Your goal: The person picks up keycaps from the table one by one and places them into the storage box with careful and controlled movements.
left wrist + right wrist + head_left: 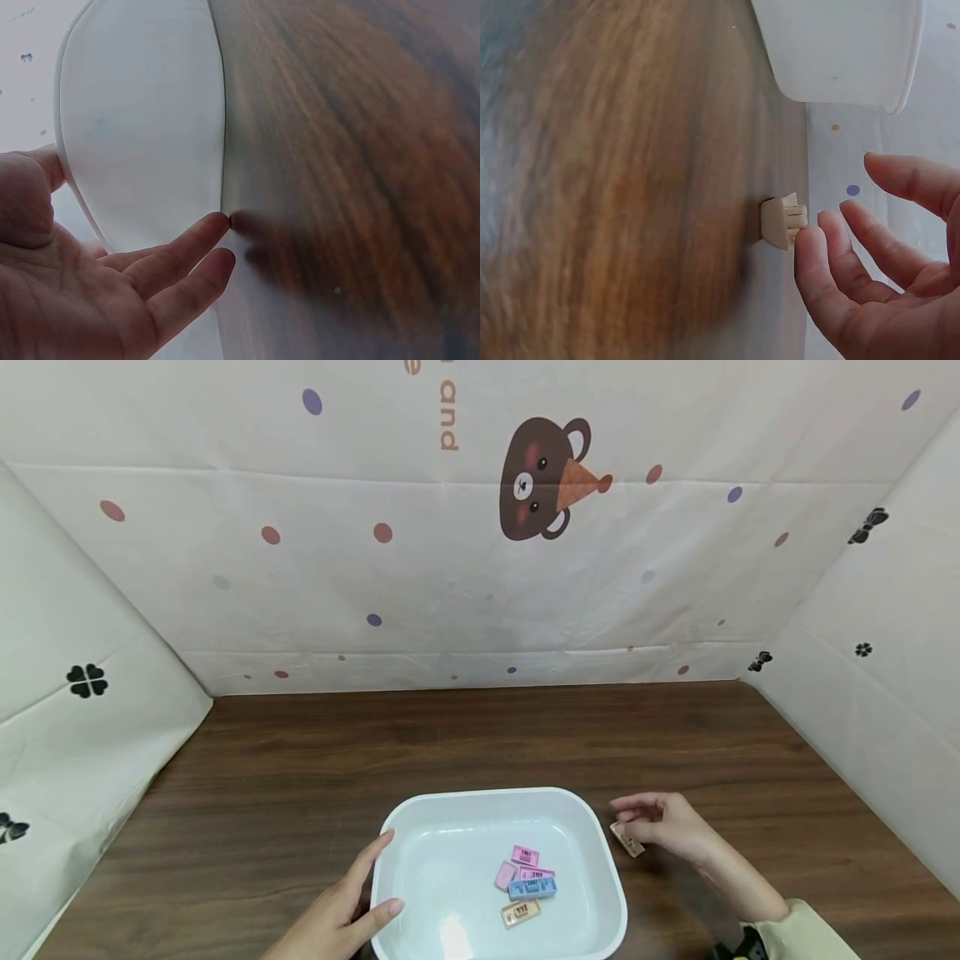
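Observation:
My left hand (341, 902) holds the left rim of a white plastic tray (480, 796). Its thumb reaches over the rim, and in the left wrist view other fingers (187, 277) lie along the outer wall. Beyond the tray's right side, my right hand (675, 827) hovers over a small tan block (627, 841) with dark markings. The right wrist view shows this block (780, 221) with slanted sides and short tabs. One fingertip is close to it; whether they touch I cannot tell. The right thumb stands apart from the fingers.
Inside the tray lie several small pink blocks (525, 856), a blue block (532, 888) and a tan one (521, 912), all with dark markings. The dark wood table (300, 760) is bordered by white printed sheets (450, 585) at the back and both sides.

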`<state>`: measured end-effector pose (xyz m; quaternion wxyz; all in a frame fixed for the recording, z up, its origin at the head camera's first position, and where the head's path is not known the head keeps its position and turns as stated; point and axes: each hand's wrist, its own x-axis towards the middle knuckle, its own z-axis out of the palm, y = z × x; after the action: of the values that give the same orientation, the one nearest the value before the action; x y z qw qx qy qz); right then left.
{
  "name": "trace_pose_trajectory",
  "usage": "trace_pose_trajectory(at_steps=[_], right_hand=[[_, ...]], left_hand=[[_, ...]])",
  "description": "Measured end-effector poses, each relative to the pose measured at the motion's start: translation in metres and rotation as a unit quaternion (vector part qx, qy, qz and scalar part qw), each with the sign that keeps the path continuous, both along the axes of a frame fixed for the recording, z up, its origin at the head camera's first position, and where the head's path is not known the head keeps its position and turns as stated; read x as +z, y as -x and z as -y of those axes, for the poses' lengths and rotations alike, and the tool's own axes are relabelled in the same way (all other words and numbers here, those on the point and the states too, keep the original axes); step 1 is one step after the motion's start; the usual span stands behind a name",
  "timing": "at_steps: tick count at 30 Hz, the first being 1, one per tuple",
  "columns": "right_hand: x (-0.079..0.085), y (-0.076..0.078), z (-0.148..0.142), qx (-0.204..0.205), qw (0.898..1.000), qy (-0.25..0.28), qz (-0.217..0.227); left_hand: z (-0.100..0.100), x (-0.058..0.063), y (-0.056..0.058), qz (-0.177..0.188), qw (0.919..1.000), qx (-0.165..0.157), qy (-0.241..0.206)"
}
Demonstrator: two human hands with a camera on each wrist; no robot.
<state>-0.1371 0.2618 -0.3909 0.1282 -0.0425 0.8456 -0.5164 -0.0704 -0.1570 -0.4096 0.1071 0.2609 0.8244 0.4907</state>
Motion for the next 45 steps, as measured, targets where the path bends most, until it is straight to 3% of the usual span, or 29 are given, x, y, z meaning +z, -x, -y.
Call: trace_pose_trajectory(at_steps=[13, 30, 37, 45], right_hand=[[-0.004, 0.0, 0.0, -0.002, 0.999, -0.03, -0.01], [-0.013, 0.001, 0.0, 0.034, 0.997, -0.062, -0.043], [-0.011, 0.0, 0.002, 0.024, 0.996, -0.08, -0.027], [-0.011, 0.0, 0.002, 0.028, 0.997, -0.063, -0.017]], left_hand=[[-0.001, -0.001, -0.001, -0.003, 0.9999, -0.006, -0.014], [0.0, 0.0, -0.001, 0.009, 1.0, 0.0, -0.002], [0.0, 0.001, -0.001, 0.015, 0.9999, 0.001, 0.001], [0.0, 0.001, 0.0, 0.018, 0.9997, -0.009, -0.011]])
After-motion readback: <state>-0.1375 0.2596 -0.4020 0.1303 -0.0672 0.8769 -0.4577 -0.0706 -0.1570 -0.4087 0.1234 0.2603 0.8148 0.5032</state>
